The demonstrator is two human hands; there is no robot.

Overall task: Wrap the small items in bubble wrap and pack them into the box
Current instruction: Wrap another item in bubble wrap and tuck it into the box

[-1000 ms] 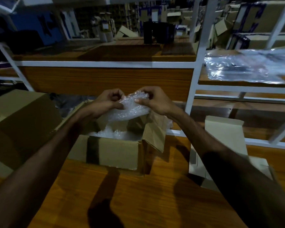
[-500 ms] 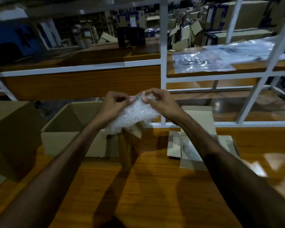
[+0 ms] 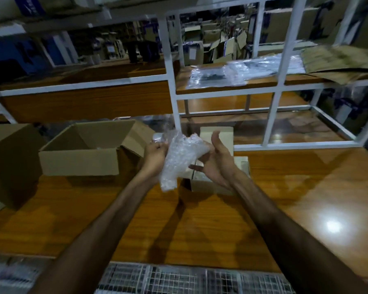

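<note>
Glossy wooden table (image 3: pixel 285 187), matt cardboard box (image 3: pixel 79 162), shiny plastic bubble wrap (image 3: pixel 179 158).

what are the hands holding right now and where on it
The left hand grips the bubble wrap bundle at its upper left edge. The right hand lies open against the bundle's right side, supporting rather than gripping.

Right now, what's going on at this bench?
A person is wrapping something in bubble wrap above a wooden table. The left hand grips the bundle's upper left edge, while the right hand supports it with fingers spread open. What is inside is hidden. An open cardboard box sits to the left, and a small flat carton lies behind the hands.
</note>
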